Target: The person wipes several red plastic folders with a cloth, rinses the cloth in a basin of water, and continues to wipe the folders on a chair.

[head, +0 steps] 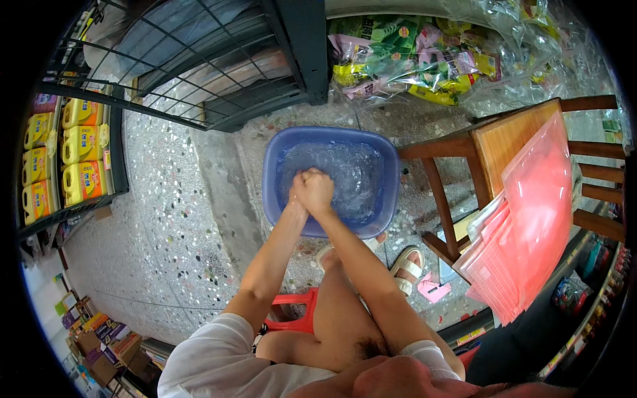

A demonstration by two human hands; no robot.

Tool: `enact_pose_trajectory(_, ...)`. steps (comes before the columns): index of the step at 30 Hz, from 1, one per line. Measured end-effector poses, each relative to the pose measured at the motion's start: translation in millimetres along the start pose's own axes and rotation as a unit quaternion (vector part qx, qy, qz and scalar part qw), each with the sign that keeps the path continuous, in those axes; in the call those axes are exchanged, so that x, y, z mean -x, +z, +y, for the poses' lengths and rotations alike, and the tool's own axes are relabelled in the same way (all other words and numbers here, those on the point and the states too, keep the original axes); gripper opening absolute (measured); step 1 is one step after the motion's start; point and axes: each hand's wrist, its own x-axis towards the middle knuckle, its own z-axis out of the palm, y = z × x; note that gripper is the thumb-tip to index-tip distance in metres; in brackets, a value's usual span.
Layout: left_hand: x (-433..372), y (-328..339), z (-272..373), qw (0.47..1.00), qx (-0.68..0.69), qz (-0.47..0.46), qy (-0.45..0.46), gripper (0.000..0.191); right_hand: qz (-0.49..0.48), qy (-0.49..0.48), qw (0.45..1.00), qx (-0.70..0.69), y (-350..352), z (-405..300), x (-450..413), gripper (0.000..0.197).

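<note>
A blue plastic basin (331, 132) sits on the speckled floor in front of me, holding rippled water (351, 186) with some suds. My left hand (298, 188) and my right hand (318, 189) are pressed together over the left part of the basin. The right fingers are curled, and the right hand covers much of the left. Both look wet. Whether anything is held between the palms is hidden.
A wooden chair (517, 139) bearing pink plastic sheets (537, 224) stands right of the basin. Beyond the basin are a dark metal mesh rack (308, 49) and bagged snack packets (408, 59). Yellow jugs (84, 144) line a left shelf. A red plastic stool (298, 313) is beneath me.
</note>
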Motion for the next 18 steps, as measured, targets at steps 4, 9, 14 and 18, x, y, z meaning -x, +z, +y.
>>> enact_pose_trajectory(4,7,61,-9,0.904,-0.112,0.413,-0.015,0.029,-0.026,0.122,0.992,0.024,-8,46,-30,0.032)
enact_pose_trajectory(9,16,36,2,0.888,-0.277,0.366,0.026,0.023,0.014,0.081,0.996,0.043,-33,116,-21,0.036)
enact_pose_trajectory(14,16,-27,-6,0.836,-0.392,0.355,0.148,0.03,-0.037,-0.032,0.972,0.229,-53,125,0,0.04)
enact_pose_trajectory(18,5,-42,-5,0.715,-0.596,0.349,0.108,0.043,-0.073,0.099,0.976,0.178,-24,140,8,0.037)
